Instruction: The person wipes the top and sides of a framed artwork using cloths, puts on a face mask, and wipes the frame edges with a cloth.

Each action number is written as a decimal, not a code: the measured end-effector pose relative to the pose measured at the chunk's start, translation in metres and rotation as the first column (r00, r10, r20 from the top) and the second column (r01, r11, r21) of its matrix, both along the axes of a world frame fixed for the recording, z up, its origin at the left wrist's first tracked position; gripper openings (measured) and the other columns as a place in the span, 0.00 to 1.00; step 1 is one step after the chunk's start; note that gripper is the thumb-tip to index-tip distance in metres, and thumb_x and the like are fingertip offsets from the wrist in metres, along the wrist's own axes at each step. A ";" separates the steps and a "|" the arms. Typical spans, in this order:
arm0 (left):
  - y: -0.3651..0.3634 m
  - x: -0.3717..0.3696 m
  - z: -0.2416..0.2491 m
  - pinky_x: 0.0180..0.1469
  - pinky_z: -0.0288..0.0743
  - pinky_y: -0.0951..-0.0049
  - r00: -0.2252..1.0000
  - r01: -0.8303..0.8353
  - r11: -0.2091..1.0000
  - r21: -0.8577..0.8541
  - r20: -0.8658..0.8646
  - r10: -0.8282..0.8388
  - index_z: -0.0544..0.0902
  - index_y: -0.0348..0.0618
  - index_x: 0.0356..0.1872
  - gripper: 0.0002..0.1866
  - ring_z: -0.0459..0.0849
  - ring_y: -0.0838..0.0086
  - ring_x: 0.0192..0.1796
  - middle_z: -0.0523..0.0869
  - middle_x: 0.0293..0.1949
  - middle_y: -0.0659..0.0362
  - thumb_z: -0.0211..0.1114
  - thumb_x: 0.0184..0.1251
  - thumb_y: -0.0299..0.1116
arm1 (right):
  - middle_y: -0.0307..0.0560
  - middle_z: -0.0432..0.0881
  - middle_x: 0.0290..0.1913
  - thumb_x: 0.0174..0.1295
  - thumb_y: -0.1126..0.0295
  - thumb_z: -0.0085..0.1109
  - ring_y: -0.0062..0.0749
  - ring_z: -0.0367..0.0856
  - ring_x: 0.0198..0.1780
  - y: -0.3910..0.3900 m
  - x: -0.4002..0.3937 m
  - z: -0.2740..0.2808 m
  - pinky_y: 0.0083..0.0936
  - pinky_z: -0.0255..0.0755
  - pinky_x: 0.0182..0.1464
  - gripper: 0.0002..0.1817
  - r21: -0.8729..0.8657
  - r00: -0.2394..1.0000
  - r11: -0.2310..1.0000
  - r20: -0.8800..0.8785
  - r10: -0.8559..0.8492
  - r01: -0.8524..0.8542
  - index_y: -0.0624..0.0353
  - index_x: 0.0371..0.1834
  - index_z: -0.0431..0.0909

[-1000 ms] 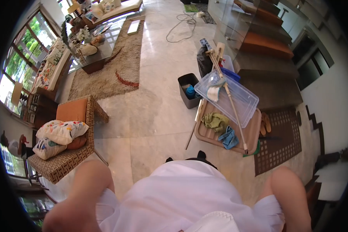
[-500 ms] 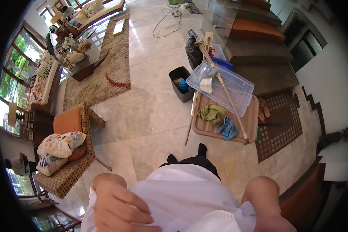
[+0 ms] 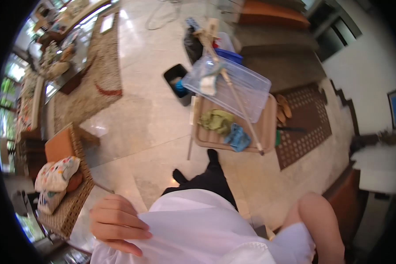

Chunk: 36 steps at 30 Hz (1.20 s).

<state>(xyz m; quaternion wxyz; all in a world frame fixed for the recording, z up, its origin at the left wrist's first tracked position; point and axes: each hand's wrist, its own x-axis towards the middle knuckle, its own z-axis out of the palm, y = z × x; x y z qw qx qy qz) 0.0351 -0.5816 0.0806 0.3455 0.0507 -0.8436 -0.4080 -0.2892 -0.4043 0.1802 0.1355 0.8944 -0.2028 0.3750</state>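
Observation:
My left hand point(image 3: 119, 224) is at the lower left in front of the white shirt point(image 3: 202, 220), its fingers curled and close together; whether they pinch the shirt cloth is too unclear to tell. On the right side only my bent arm shows, and the right hand is out of view. Beyond my feet lies a brown tray point(image 3: 202, 137) with a green cloth point(image 3: 218, 122) and a blue cloth point(image 3: 237, 137). A clear plastic lid point(image 3: 251, 90) and a long pole point(image 3: 237, 99) lie across the tray.
Left of the tray stands a dark bin point(image 3: 176, 90). A woven chair point(image 3: 75, 193) with cushions point(image 3: 59, 174) is at the left. A patterned mat point(image 3: 301, 127) with sandals point(image 3: 284, 108) lies at the right, below brown steps point(image 3: 277, 66). A rug point(image 3: 105, 75) is further back.
The whole view has shifted, with the tray and bin now further left and higher. My left hand has moved slightly left and its fingers have drawn together. More of my legs shows.

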 end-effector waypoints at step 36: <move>0.192 -0.062 -0.184 0.58 0.70 0.61 0.195 -0.980 0.087 0.180 0.960 0.202 0.71 0.43 0.62 0.29 0.75 0.56 0.58 0.75 0.58 0.48 0.54 0.68 0.54 | 0.44 0.81 0.40 0.55 0.66 0.67 0.26 0.79 0.39 -0.194 0.042 -0.508 0.25 0.73 0.42 0.20 0.639 0.957 -0.730 0.039 -0.287 -0.245 0.66 0.47 0.77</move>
